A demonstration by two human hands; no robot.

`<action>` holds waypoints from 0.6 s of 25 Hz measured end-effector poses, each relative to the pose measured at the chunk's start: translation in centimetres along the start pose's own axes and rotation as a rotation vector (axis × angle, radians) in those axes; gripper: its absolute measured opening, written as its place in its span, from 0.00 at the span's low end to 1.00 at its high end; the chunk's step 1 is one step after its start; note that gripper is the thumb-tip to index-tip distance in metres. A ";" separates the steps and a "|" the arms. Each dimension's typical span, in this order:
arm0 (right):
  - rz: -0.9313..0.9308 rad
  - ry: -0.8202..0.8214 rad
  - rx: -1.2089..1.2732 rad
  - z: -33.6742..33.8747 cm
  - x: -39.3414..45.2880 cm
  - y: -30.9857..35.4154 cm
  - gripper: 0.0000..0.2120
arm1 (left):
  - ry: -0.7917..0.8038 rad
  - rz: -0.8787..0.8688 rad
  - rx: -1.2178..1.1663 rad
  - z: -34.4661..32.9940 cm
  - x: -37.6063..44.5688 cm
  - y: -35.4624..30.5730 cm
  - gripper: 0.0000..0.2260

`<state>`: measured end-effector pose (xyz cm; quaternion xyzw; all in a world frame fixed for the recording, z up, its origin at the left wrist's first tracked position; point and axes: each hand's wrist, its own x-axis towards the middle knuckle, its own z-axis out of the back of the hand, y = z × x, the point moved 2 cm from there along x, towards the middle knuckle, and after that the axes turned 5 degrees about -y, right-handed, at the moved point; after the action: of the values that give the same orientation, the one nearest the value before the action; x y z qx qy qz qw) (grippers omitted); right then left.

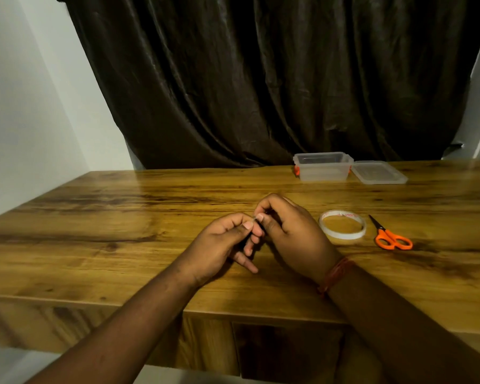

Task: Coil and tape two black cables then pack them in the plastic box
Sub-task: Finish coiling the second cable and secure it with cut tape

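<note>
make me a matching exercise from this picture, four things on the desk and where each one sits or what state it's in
Things:
1. plastic box
2. lid
3. tape roll
4. scissors

Places or states:
a. flat on the table, right of the right hand
b. orange handles, farthest right near the front
c. open, at the back by the curtain
d. lying off, beside the box

Pairs: 1-c, 2-d, 3-a, 4-b

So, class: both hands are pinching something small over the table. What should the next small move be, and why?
Probably press the pinched piece down around the cable. The left hand and right hand meet at the fingertips on what looks like a tape strip, with something thin and dark between them. The tape roll and scissors lie set aside, so cutting seems done. The box stands open.
</note>
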<state>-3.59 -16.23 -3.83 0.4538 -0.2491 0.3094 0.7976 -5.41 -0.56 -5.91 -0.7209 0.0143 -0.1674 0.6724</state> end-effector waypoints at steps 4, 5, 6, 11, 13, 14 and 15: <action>-0.046 -0.031 0.032 0.0 0.1 0.0 0.04 | -0.043 -0.046 -0.008 0.1 0.1 0.0 0.07; -0.062 -0.033 0.051 0.0 0.1 0.1 0.04 | -0.054 -0.054 -0.008 0.0 0.2 0.0 0.06; -0.074 -0.032 0.063 0.0 0.1 0.1 0.04 | -0.069 -0.056 -0.004 0.0 0.2 0.0 0.07; -0.106 -0.043 0.083 0.2 0.1 0.2 0.04 | -0.132 -0.063 0.088 -0.5 0.1 -0.2 0.07; -0.114 -0.045 0.101 0.2 0.2 0.1 0.04 | -0.150 -0.071 0.119 -0.6 0.0 -0.2 0.05; -0.116 -0.046 0.105 0.2 0.2 0.1 0.04 | -0.163 -0.077 0.141 -0.6 0.0 -0.3 0.04; -0.120 -0.046 0.108 0.2 0.1 0.1 0.03 | -0.178 -0.083 0.165 -0.6 0.0 -0.3 0.04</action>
<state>-3.57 -16.35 -3.61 0.5171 -0.2227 0.2637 0.7833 -5.63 -1.08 -5.61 -0.6750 -0.0893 -0.1312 0.7206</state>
